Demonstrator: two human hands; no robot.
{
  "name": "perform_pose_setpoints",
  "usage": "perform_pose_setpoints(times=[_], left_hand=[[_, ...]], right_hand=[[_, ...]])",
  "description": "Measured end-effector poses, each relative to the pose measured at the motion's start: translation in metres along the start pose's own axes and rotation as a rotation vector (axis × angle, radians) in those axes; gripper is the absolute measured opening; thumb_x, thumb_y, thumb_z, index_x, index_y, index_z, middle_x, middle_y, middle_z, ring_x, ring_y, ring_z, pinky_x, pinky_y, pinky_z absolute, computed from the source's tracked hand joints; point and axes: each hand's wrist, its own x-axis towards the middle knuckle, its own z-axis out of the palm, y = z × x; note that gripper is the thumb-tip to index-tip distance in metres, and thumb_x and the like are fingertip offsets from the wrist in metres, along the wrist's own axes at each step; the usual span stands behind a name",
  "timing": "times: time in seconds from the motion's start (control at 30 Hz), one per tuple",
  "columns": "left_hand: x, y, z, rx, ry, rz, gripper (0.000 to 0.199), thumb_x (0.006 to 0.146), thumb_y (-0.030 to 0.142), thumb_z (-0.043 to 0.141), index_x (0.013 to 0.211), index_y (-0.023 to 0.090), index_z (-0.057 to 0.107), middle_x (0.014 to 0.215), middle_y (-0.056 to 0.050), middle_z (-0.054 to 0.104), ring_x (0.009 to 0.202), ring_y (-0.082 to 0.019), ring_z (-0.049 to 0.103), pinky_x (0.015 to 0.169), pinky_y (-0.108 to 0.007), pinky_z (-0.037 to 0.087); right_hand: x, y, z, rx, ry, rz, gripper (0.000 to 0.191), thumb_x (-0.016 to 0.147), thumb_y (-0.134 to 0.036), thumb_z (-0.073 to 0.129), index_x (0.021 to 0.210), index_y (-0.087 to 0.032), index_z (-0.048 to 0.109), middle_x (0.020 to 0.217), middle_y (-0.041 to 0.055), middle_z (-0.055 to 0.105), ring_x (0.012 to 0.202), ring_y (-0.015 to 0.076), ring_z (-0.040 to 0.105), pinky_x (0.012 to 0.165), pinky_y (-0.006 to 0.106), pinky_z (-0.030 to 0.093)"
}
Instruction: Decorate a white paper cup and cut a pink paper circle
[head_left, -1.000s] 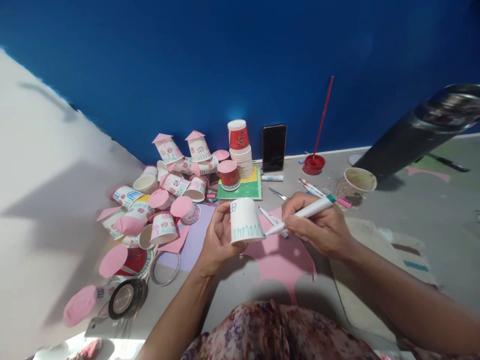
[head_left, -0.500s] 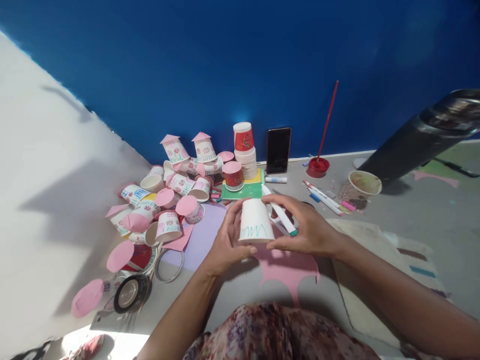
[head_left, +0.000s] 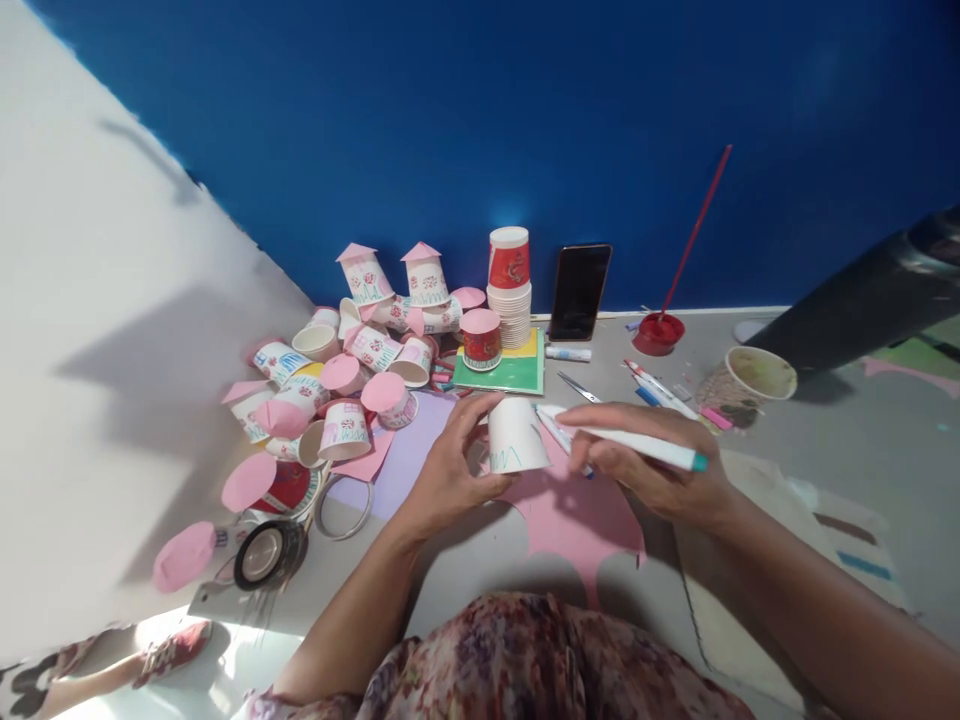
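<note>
A white paper cup (head_left: 516, 436) sits upside down in my left hand (head_left: 456, 458), whose thumb and fingers close around its left side. Green zigzag lines run along the cup's lower rim. My right hand (head_left: 660, 465) grips a white marker (head_left: 637, 446) with a green end, its tip pointing left, just off the cup's right side. Below the hands lies a pink paper sheet (head_left: 574, 520) with rounded cut-outs. Another marker (head_left: 555, 430) lies behind the right fingers, partly hidden, and scissors (head_left: 577, 386) rest beyond them.
Decorated cups with pink paper tops (head_left: 345, 430) are heaped at the left. A cup stack (head_left: 514, 315) stands by the blue wall, beside a phone (head_left: 580, 292). Tape rolls (head_left: 262, 555) lie front left. A red pot (head_left: 660, 335), loose markers, another cup (head_left: 761, 375) and a dark bottle (head_left: 840, 285) are right.
My right hand has let go of the cup and moved right, turning the marker so its tip points at the cup. The cup has turned in my left hand. The view has shifted slightly.
</note>
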Motion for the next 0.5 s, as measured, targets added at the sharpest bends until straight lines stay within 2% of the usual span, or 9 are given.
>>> perform_pose_setpoints(times=[0.07, 0.13, 0.23, 0.33, 0.5], left_hand=[[0.0000, -0.0004, 0.0006, 0.016, 0.010, 0.018, 0.077, 0.075, 0.013, 0.087, 0.143, 0.032, 0.058, 0.148, -0.009, 0.052, 0.146, -0.032, 0.049, 0.120, -0.044, 0.047], [-0.0004, -0.0012, 0.0008, 0.031, 0.012, 0.028, 0.076, 0.075, 0.012, 0.086, 0.142, 0.033, 0.057, 0.147, -0.008, 0.051, 0.145, -0.031, 0.049, 0.119, -0.044, 0.047], [-0.0010, -0.0017, 0.0011, 0.041, 0.007, 0.026, 0.076, 0.075, 0.010, 0.085, 0.141, 0.033, 0.056, 0.147, -0.009, 0.051, 0.143, -0.031, 0.050, 0.118, -0.044, 0.048], [-0.0014, -0.0014, 0.0017, 0.033, -0.006, 0.029, 0.076, 0.075, 0.009, 0.084, 0.142, 0.033, 0.056, 0.147, -0.009, 0.051, 0.143, -0.032, 0.051, 0.117, -0.045, 0.049], [-0.0013, -0.0019, 0.0028, 0.021, -0.022, 0.050, 0.077, 0.075, 0.008, 0.083, 0.142, 0.033, 0.056, 0.144, -0.008, 0.052, 0.140, -0.030, 0.053, 0.115, -0.043, 0.050]], right_hand=[[0.0009, -0.0046, -0.0006, 0.077, -0.023, -0.053, 0.021, 0.106, -0.033, 0.064, 0.120, -0.024, 0.076, 0.082, 0.0044, 0.079, 0.070, 0.0177, 0.073, 0.066, 0.028, 0.056], [0.0018, -0.0076, 0.0007, 0.065, -0.035, -0.071, 0.015, 0.103, -0.032, 0.068, 0.109, -0.023, 0.079, 0.083, 0.0051, 0.080, 0.072, 0.0184, 0.073, 0.064, 0.028, 0.055], [0.0010, -0.0102, 0.0042, 0.021, -0.019, 0.029, 0.004, 0.098, -0.024, 0.073, 0.095, -0.023, 0.075, 0.077, 0.0017, 0.077, 0.061, 0.0145, 0.069, 0.058, 0.025, 0.052], [-0.0008, -0.0106, 0.0069, 0.010, -0.023, 0.089, 0.008, 0.096, -0.023, 0.073, 0.088, -0.022, 0.071, 0.072, -0.0008, 0.074, 0.056, 0.0124, 0.065, 0.055, 0.023, 0.049], [0.0009, -0.0085, 0.0084, -0.059, -0.045, 0.035, 0.012, 0.097, -0.023, 0.070, 0.086, -0.021, 0.069, 0.070, -0.0013, 0.071, 0.057, 0.0114, 0.064, 0.057, 0.022, 0.048]])
